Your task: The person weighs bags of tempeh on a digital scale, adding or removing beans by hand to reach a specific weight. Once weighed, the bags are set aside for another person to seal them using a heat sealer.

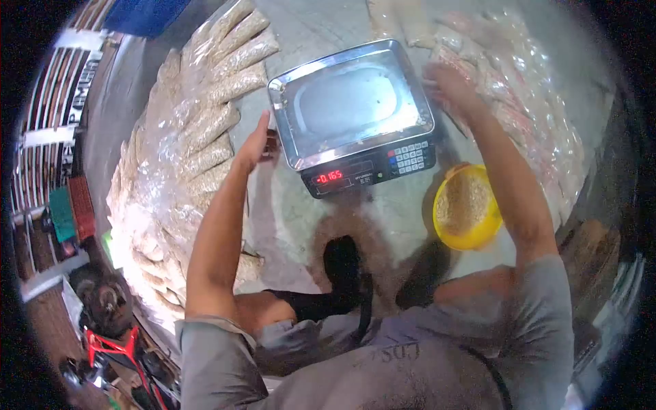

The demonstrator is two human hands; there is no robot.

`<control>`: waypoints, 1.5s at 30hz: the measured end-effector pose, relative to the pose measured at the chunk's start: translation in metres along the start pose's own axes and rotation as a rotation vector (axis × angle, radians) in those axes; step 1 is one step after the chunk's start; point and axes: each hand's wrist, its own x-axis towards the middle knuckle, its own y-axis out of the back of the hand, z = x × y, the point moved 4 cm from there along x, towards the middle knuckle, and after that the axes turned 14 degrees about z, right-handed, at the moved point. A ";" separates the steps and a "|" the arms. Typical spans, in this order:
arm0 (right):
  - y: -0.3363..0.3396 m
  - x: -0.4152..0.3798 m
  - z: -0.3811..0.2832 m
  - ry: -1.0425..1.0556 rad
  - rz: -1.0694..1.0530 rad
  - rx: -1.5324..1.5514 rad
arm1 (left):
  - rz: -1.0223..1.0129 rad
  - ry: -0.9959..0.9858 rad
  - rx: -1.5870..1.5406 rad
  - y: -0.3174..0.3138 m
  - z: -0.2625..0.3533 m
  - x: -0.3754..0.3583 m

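A digital weighing scale (365, 174) stands on the floor in front of me, its red display reading about -0.165. On top sits a bare shiny metal pan (348, 99). My left hand (257, 145) is beside the pan's left edge, thumb apart from the fingers, holding nothing visible. At the pan's right side my right hand (447, 83) reaches close to the rim and the bags there; its fingers are smeared by motion. A yellow bowl (444, 229) with pale grain-like pieces in it rests below my right forearm.
Several filled clear plastic bags (212, 123) lie in overlapping rows on the left. More filled bags (526, 116), some with reddish marks, are piled on the right. A red frame-like object (113, 348) and a dark round machine part (102, 301) are at lower left.
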 end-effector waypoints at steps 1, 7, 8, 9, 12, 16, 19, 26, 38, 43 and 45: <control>0.009 0.003 0.010 -0.014 -0.008 -0.019 | 0.013 0.012 -0.025 0.006 0.003 0.001; 0.036 -0.015 0.025 0.023 -0.073 -0.098 | 0.101 -0.065 0.110 0.051 0.011 0.007; 0.042 -0.017 0.029 0.024 -0.062 -0.083 | 0.162 -0.125 0.251 0.057 0.012 0.009; 0.047 -0.016 0.034 0.032 -0.066 -0.086 | 0.219 -0.189 0.391 0.061 0.015 0.017; 0.063 -0.017 0.038 0.053 -0.063 -0.238 | 0.214 -0.381 0.607 0.068 0.014 0.018; 0.079 -0.031 0.034 0.115 0.018 -0.273 | 0.139 -0.176 0.617 0.069 0.000 0.018; 0.093 -0.038 0.036 0.108 -0.045 -0.270 | 0.161 -0.127 0.586 0.071 0.000 0.014; 0.125 -0.040 0.046 0.109 -0.078 -0.404 | 0.172 -0.193 0.645 0.072 0.008 0.022; 0.133 -0.086 0.094 0.613 -0.650 -1.162 | 0.075 -0.387 0.609 0.073 -0.014 0.071; 0.107 -0.104 0.101 0.432 -0.710 -1.175 | 0.066 -0.166 0.499 0.067 -0.004 0.046; 0.117 -0.117 0.093 0.048 -0.686 -0.651 | 0.101 -0.112 0.460 0.067 -0.004 0.050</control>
